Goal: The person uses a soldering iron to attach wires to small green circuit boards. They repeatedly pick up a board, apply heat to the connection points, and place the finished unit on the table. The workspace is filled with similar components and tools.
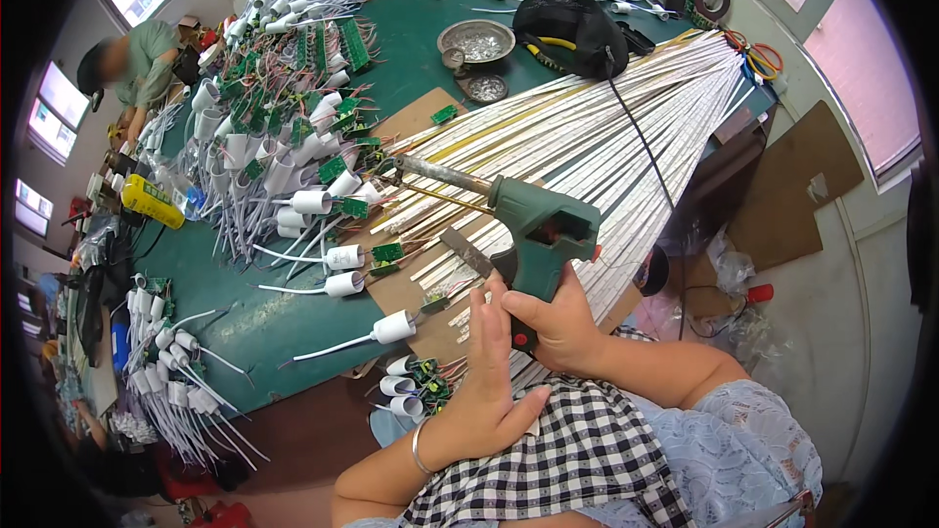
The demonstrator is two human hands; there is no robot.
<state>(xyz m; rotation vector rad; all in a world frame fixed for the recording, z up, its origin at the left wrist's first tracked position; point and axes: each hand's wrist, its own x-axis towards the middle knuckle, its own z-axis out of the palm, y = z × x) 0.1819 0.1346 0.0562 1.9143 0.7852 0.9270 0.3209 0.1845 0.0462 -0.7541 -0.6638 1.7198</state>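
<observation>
My right hand is wrapped round the handle of a green soldering gun, whose long metal barrel points left over the table. My left hand is held upright beside the handle, fingers stretched and thumb apart. Its fingertips are close to the end of a flat grey strip; whether they touch it I cannot tell. Below the barrel lie white cylindrical lamp caps with white cables and small green circuit boards. One lamp cap is just left of my left hand. Long white light strips fan out beyond the gun.
A large heap of lamp caps and boards covers the table's left side. A metal bowl, a round tin and a black cap stand farther back. A yellow bottle lies left; another person sits beyond.
</observation>
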